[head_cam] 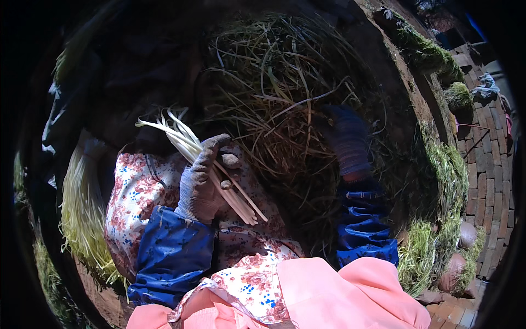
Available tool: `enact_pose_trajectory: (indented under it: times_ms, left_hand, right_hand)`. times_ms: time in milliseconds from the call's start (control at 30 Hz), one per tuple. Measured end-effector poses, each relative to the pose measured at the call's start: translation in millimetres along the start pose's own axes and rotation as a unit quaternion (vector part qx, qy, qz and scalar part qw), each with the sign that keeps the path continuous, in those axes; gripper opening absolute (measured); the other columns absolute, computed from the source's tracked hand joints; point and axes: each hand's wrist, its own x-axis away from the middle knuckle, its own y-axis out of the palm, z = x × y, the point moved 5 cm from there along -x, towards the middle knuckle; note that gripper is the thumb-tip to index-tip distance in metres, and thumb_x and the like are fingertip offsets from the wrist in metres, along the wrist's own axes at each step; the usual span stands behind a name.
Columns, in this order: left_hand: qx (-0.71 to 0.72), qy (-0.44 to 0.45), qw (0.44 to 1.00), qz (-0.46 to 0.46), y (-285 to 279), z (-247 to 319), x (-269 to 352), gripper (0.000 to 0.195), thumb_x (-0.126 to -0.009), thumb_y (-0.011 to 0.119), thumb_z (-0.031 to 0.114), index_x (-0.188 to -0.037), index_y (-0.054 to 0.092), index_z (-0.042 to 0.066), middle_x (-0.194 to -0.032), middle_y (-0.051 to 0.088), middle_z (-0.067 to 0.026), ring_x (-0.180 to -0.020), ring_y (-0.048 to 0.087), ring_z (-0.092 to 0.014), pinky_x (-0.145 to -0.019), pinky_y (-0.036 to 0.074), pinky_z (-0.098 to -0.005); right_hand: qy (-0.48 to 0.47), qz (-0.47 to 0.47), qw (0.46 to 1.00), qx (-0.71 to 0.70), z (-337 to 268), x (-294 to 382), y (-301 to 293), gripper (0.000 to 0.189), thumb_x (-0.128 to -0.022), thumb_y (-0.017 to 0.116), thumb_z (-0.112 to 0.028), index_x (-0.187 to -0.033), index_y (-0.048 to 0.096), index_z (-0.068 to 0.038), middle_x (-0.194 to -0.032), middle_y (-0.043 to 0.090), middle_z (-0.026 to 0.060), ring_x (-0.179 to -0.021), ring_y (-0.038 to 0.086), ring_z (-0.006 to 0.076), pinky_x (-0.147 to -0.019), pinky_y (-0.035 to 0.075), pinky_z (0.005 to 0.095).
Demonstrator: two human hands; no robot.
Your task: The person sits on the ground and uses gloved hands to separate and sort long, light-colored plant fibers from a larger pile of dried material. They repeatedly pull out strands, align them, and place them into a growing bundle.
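Observation:
My left hand (205,177), in a soiled knit work glove, grips a small bunch of white stalks (185,137) that look like blanched chives. Their ends stick out above and below the fist, over the floral apron (135,193) on my lap. In shadow to the right, my gloved right hand (347,137) reaches into the edge of a heap of loose green and dry stalks (283,98). Its fingers are too dark to show whether they hold anything. Blue waterproof sleeves cover both forearms.
A tied bundle of pale yellow-green stalks (84,193) lies to my left. More green stalks (446,172) line the right side, beside brick paving (485,164). Rounded objects (452,271) sit at the lower right, and a cloth (486,86) lies farther up.

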Motion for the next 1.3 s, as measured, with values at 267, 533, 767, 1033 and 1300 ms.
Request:
enact_pose_trajectory:
  times_ms: [267,533,767,1033,1300]
  left_hand:
    - [0.007,-0.037,0.999,-0.012,-6,-13,5,0.035,-0.087,0.052,0.026,-0.115,0.048,0.005,-0.078,0.062,-0.0095,-0.058,0.059,-0.017,-0.052,0.051,-0.0274]
    - [-0.057,-0.048,0.988,0.135,-11,-27,0,0.024,-0.084,0.058,0.02,-0.1,0.058,0.003,-0.083,0.063,-0.0086,-0.07,0.062,-0.02,-0.058,0.053,-0.0302]
    - [-0.12,-0.176,0.97,0.12,-20,-63,-11,0.025,-0.082,0.061,0.023,-0.095,0.059,0.002,-0.081,0.06,-0.0069,-0.065,0.057,-0.016,-0.056,0.049,-0.0294]
    - [-0.237,-0.246,0.94,-0.01,-13,-64,15,0.024,-0.078,0.065,0.022,-0.092,0.06,0.002,-0.08,0.06,-0.0061,-0.071,0.056,-0.01,-0.057,0.044,-0.0197]
    - [-0.188,-0.223,0.951,0.103,-12,-62,20,0.026,-0.076,0.069,0.025,-0.094,0.061,0.007,-0.079,0.059,-0.0002,-0.074,0.055,-0.012,-0.059,0.046,-0.027]
  right_hand:
    - [0.091,0.028,0.979,-0.182,26,-27,15,0.036,-0.076,0.06,-0.037,-0.104,0.06,-0.014,-0.106,0.057,0.0106,-0.094,0.055,0.0293,-0.081,0.045,0.0386]
    - [-0.056,-0.01,0.969,-0.239,-32,75,21,0.02,-0.085,0.047,-0.006,-0.101,0.059,-0.003,-0.103,0.058,0.0109,-0.099,0.053,0.0222,-0.083,0.044,0.0299]
    - [0.13,-0.196,0.86,-0.453,-73,140,44,0.023,-0.079,0.06,-0.011,-0.101,0.059,-0.005,-0.092,0.061,0.0115,-0.085,0.059,0.0238,-0.075,0.046,0.0299]
    - [0.02,-0.189,0.85,-0.491,-49,76,49,0.029,-0.083,0.052,-0.006,-0.112,0.053,-0.006,-0.107,0.056,0.0089,-0.093,0.057,0.0176,-0.081,0.046,0.0275]
    - [-0.255,0.009,0.956,-0.144,-25,20,-17,0.032,-0.086,0.045,-0.004,-0.118,0.048,-0.004,-0.114,0.053,0.0098,-0.096,0.056,0.0216,-0.082,0.047,0.028]
